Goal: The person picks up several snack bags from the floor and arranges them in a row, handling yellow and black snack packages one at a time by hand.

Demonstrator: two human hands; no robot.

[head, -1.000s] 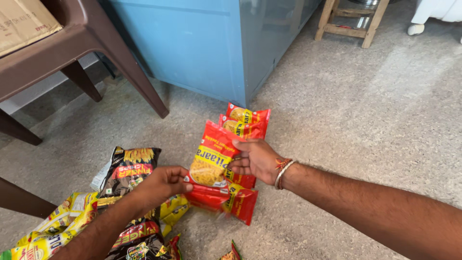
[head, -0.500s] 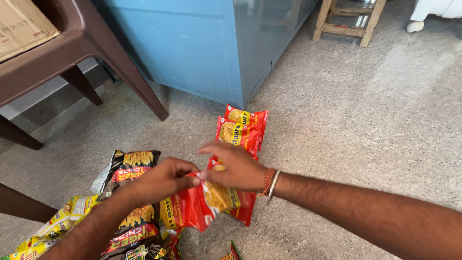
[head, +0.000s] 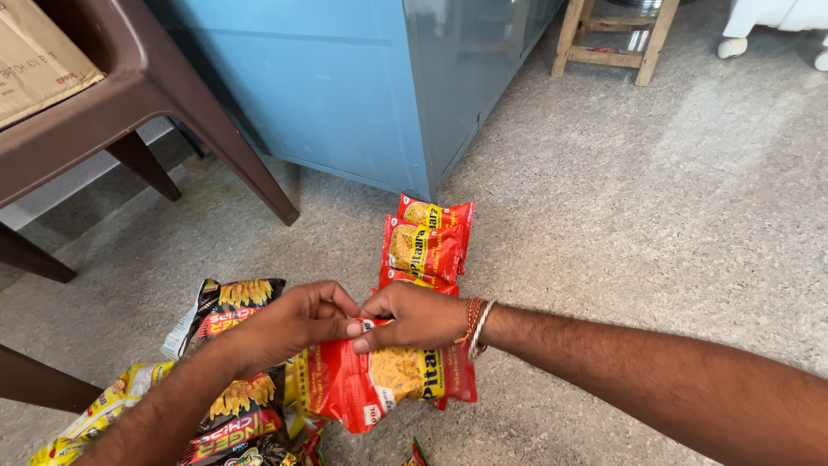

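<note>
A: Where's the red snack packet (head: pixel 379 384) right now?

B: Low over the speckled floor (head: pixel 621 224), held between both hands, lying roughly flat, its near end drooping toward the pile on the left. The left hand (head: pixel 297 324) and the right hand (head: pixel 418 315) meet at its top edge.

A: And the fingers?

B: Pinched together on that top edge, thumb and forefinger tips of each hand nearly touching. Both are clamped on the same thin strip of the packet, not spread under it.

A: So what could go wrong?

B: My guess is the grip is the weak spot. The whole packet hangs from one narrow seam, so a sharp pull apart could tear it or split the seal and spill what's inside. If either pinch loosens, the packet could swing down and drop.

A: Drop onto what?

B: Onto the black and yellow packets (head: pixel 233 362) heaped under the left forearm. That heap looks loose, so a nudge from the arm might slide it.

A: Anything beyond that?

B: Just past the hands lies a neat stack of red packets (head: pixel 427 242), overlapping one another, near the corner of the blue cabinet (head: pixel 345 103). A careless reach could knock that stack crooked. The brown chair (head: pixel 172 95) stands to the left, its leg well apart from the hands, so I wouldn't expect trouble there.

A: The wrist bangles (head: pixel 476 326)?

B: On the right wrist, clear of the packet.
</note>
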